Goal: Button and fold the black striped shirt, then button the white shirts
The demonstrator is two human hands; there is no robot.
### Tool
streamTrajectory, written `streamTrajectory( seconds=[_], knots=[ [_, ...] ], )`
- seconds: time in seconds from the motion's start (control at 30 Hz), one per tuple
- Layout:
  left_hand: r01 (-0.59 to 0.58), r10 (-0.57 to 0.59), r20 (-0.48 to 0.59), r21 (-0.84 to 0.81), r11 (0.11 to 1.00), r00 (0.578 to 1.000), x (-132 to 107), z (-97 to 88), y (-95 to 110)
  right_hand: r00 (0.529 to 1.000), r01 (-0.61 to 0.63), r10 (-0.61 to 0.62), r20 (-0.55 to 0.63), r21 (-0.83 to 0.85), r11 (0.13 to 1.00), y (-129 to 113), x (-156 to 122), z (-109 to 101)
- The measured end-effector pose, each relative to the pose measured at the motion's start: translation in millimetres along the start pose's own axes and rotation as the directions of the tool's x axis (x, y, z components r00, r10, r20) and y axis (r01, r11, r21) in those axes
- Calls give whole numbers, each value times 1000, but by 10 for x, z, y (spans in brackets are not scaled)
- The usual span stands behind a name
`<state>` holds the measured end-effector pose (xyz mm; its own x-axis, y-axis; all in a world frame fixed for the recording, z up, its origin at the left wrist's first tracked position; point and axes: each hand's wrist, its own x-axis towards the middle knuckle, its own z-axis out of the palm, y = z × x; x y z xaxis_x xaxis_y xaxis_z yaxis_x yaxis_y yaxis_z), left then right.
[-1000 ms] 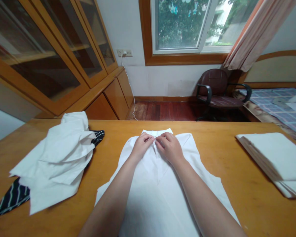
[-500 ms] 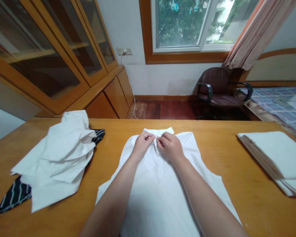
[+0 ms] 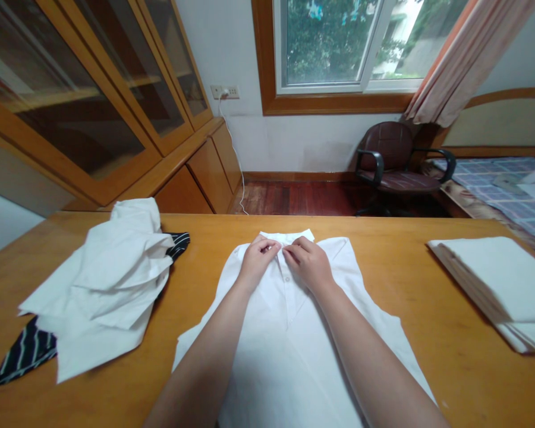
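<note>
A white shirt (image 3: pixel 289 345) lies flat on the wooden table (image 3: pixel 383 267) in front of me, collar at the far end. My left hand (image 3: pixel 257 260) and my right hand (image 3: pixel 308 261) meet at the placket just below the collar. Both pinch the white fabric there with fingers curled. A small button shows on the placket just below my fingertips.
A crumpled pile of white garments (image 3: pixel 102 285) with a black striped cloth (image 3: pixel 24 351) under it lies at the left. A stack of folded white cloth (image 3: pixel 499 285) sits at the right. Beyond the table stand a wooden cabinet (image 3: pixel 93 107), a brown chair (image 3: pixel 392 160) and a bed (image 3: pixel 508 184).
My hands stay pinched at the collar; the fingers shifted only slightly. The view dipped a little.
</note>
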<state>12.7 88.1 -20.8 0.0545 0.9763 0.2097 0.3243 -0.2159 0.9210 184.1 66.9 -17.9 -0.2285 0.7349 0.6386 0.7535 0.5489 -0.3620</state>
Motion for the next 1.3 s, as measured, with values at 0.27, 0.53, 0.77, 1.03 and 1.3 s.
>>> streamTrajectory(
  seconds=[0.27,0.53,0.77,1.03,1.3],
  knots=[
    [-19,19,-25,3,1000,1000,-7,15,-8,993,-117,115,21,200,973,23,-4,-18],
    [-63,63,-8,36,997,998,-15,33,-12,993,-105,94,77,152,983,18,4,8],
    [-51,53,-64,20,998,997,-26,-3,54,986,-163,155,55,176,971,71,-1,29],
    [-47,78,-195,162,986,978,-49,-5,34,936,-310,339,-98,234,922,111,-12,-6],
    [-258,292,-6,452,854,957,-100,95,30,911,-337,400,-101,375,863,123,1,-35]
  ],
)
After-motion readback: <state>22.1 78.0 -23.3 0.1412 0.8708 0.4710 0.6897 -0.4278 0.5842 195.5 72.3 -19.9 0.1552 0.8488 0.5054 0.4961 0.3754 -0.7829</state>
